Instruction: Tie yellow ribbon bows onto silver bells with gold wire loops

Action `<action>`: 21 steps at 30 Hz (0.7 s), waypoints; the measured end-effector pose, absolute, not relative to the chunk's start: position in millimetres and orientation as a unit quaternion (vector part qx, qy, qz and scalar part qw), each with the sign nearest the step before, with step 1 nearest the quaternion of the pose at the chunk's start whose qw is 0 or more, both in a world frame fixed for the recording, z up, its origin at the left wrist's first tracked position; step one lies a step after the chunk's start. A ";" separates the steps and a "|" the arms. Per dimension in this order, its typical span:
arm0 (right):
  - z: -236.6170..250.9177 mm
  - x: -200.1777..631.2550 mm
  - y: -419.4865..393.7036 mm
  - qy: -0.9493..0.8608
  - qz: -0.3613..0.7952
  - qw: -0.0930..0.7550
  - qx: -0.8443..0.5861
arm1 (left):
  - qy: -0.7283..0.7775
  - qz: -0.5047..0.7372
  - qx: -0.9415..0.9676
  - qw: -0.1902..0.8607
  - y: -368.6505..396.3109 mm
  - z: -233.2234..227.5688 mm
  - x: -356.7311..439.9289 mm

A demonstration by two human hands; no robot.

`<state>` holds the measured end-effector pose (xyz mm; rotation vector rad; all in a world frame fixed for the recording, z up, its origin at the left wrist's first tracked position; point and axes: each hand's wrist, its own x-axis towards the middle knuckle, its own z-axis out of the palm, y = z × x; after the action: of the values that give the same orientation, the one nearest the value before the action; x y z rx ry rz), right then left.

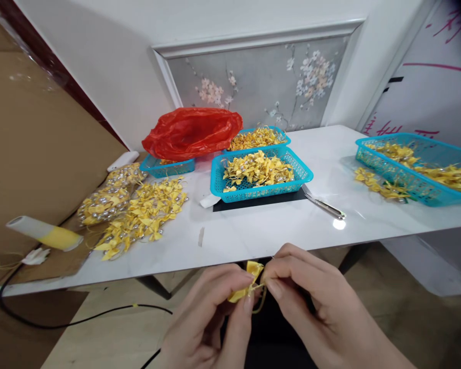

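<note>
Pinching a small yellow bow (250,281) between left hand (211,318) and right hand (311,302) just below the tabletop (253,225) near edge, both closed on it; thin gold thread (262,303) could slip loose if either grip eases

White marble surface (261,225) ahead of me. Grey floral wall panel (253,87) at 12 o'clock, white wall (111,61) at 11, wood floor (111,333) at 7, cardboard (30,154) at 9.
</note>
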<state>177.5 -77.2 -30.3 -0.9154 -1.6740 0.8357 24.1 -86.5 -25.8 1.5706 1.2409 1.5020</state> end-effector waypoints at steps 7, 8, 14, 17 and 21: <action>-30.8 171.3 -82.2 -0.722 0.298 0.535 -0.323 | 0.442 0.529 0.679 0.251 -80.4 -30.0 10.8; -30.6 170.2 -82.3 -0.725 0.290 0.539 -0.316 | 0.434 0.522 0.691 0.247 -79.9 -30.2 8.7; -29.5 168.2 -81.5 -0.736 0.267 0.545 -0.299 | 0.434 0.528 0.683 0.256 -81.7 -29.3 10.2; -31.7 168.9 -82.2 -0.741 0.262 0.532 -0.315 | 0.461 0.554 0.635 0.277 -84.4 -28.6 16.2; -32.6 171.1 -83.2 -0.736 0.280 0.517 -0.335 | 0.460 0.537 0.642 0.296 -83.3 -28.4 12.8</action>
<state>171.1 -83.2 -32.6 -0.8054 -1.7674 0.6719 12.8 -83.3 -28.4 1.7087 1.2245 1.4273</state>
